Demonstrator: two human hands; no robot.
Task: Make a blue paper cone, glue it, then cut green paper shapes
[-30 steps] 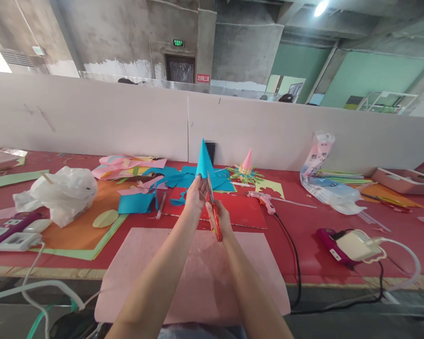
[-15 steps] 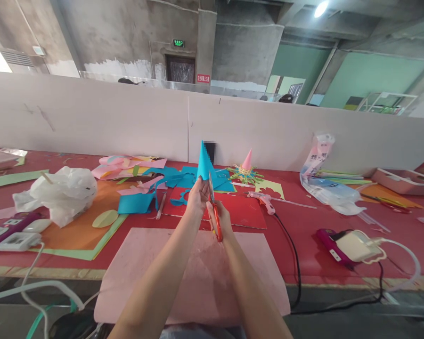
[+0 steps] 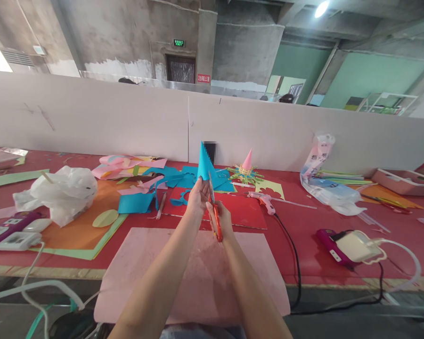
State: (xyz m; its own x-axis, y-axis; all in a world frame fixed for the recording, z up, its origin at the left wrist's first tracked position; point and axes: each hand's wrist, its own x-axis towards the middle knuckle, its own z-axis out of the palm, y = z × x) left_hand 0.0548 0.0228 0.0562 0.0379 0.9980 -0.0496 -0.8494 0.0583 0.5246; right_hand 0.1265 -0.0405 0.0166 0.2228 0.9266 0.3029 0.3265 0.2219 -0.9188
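A blue paper cone points upward, and my left hand grips it near its lower edge. My right hand is closed round the red handles of a pair of scissors. Their blades reach up to the cone's lower right edge; whether they are parted is too small to tell. Both hands are close together above a red sheet. Behind the hands lie blue paper scraps. A small pink cone on a woven base with green paper strips stands to the right.
A pink glue gun with a black cord lies right of my hands. A crumpled white plastic bag sits at left on orange paper. Power strips lie on both sides. A pink mat overhangs the front edge; a white partition runs behind.
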